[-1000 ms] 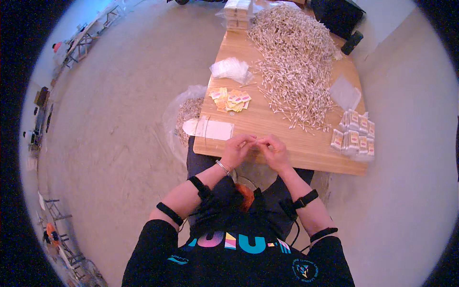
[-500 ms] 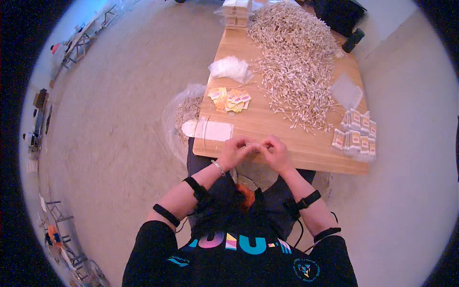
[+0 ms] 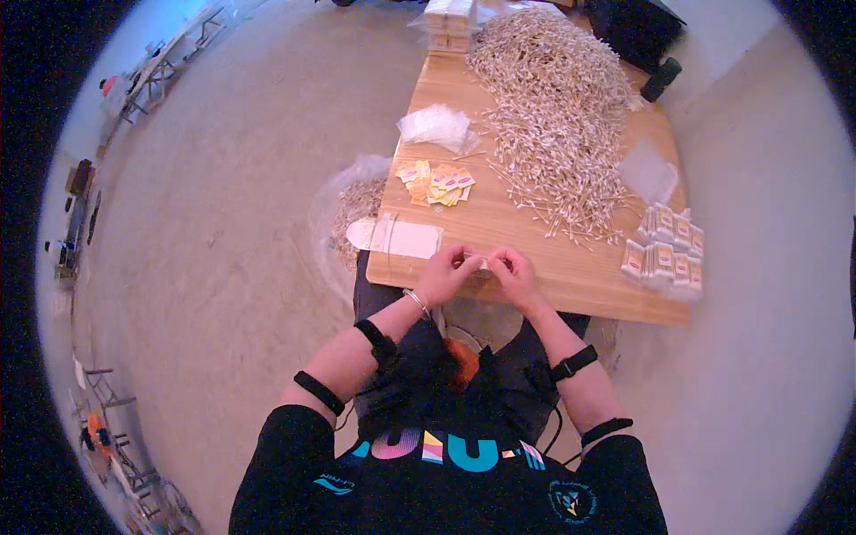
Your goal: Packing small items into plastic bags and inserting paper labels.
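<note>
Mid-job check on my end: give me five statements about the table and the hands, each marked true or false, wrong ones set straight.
1. The left hand and right hand are close together at the near edge of the table. True.
2. Both hands are empty. False: a small pale item shows between their fingertips, too small to identify.
3. The yellow-and-white cards lie left of the heap of cotton swabs. True.
4. The left hand rests on the heap. False: it is clear of it.
5. The swab packs are at the table's right side. True.
</note>
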`<state>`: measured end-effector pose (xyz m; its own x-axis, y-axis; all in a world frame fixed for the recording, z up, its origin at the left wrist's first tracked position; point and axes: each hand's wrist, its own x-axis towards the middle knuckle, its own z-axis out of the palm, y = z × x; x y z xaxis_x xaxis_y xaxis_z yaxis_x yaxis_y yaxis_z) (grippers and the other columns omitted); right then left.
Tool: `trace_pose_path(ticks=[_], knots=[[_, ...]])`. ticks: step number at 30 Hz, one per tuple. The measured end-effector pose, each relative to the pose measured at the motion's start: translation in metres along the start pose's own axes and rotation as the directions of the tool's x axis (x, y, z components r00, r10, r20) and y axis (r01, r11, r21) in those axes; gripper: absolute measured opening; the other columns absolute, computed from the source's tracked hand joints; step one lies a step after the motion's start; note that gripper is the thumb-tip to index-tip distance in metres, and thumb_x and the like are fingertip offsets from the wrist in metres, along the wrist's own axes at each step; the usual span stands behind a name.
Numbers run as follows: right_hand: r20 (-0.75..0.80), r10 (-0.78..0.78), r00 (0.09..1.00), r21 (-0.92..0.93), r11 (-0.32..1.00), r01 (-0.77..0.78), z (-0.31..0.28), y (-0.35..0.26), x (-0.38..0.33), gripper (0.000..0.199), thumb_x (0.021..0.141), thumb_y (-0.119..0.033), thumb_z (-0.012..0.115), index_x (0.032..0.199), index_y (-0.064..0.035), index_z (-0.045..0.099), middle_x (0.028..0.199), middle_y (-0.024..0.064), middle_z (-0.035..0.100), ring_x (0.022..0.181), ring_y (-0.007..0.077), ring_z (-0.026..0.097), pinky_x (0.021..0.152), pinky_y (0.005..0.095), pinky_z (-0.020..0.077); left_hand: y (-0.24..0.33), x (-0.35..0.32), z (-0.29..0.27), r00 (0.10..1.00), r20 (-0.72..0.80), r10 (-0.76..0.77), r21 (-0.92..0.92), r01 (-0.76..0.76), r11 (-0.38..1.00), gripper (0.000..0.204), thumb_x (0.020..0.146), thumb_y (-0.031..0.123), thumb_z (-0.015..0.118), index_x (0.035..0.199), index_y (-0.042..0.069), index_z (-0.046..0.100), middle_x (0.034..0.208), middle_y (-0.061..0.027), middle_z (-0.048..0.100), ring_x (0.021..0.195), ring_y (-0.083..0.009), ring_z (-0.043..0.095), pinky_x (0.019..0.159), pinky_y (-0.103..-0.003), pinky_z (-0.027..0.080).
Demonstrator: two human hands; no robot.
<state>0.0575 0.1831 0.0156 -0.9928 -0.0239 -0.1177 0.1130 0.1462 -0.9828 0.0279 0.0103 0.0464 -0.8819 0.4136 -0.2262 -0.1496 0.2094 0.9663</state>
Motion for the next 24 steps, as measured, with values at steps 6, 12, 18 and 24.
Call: trace_pose_path(ticks=[6,12,18,24], knots=[[-0.022,-0.153,0.988,-0.017,0.988,0.153,0.004,-0.012,-0.017,0.033,0.079,-0.018,0.066,0.108,-0.0040,0.058,0.095,0.0072,0.062,0.090,0.0187,0.059,0.078,0.0304,0.0483,-0.040,-0.003,0.005,0.943,-0.067,0.326,-0.160,-0.333,0.929,0.029,0.081,0.011,0.062,0.108,0.004,0.055,0.091,-0.0062,0.061,0.091,-0.0156,0.058,0.082,-0.029,0.047],[0.031,-0.201,0.979,-0.258,0.945,0.202,-0.003,-0.013,-0.012,0.028,0.077,-0.017,0.066,0.102,-0.0072,0.063,0.090,0.0091,0.064,0.084,0.0210,0.061,0.074,0.0306,0.0493,-0.008,-0.006,-0.006,0.978,0.039,0.205,0.125,-0.209,0.970,0.026,0.077,0.005,0.064,0.103,0.004,0.061,0.098,-0.0079,0.063,0.093,-0.0154,0.058,0.083,-0.029,0.047],[0.041,-0.167,0.985,-0.310,0.935,0.171,-0.002,-0.012,-0.015,0.026,0.078,-0.006,0.065,0.103,-0.0016,0.062,0.090,0.0065,0.066,0.083,0.0134,0.061,0.076,0.0257,0.0490,-0.011,-0.011,-0.004,0.994,-0.017,0.106,0.106,-0.103,0.989,0.025,0.077,0.007,0.065,0.102,0.002,0.061,0.096,-0.0080,0.064,0.089,-0.0141,0.059,0.080,-0.028,0.048],[-0.047,-0.221,0.974,-0.191,0.959,0.208,0.002,-0.031,-0.020,0.021,0.079,-0.016,0.063,0.098,-0.0068,0.064,0.092,0.0097,0.066,0.083,0.0207,0.064,0.073,0.0309,0.0496,-0.015,-0.011,-0.004,0.968,-0.068,0.240,-0.028,-0.243,0.970,0.022,0.079,0.008,0.065,0.099,0.001,0.062,0.088,-0.0061,0.065,0.080,-0.0131,0.061,0.074,-0.027,0.050]])
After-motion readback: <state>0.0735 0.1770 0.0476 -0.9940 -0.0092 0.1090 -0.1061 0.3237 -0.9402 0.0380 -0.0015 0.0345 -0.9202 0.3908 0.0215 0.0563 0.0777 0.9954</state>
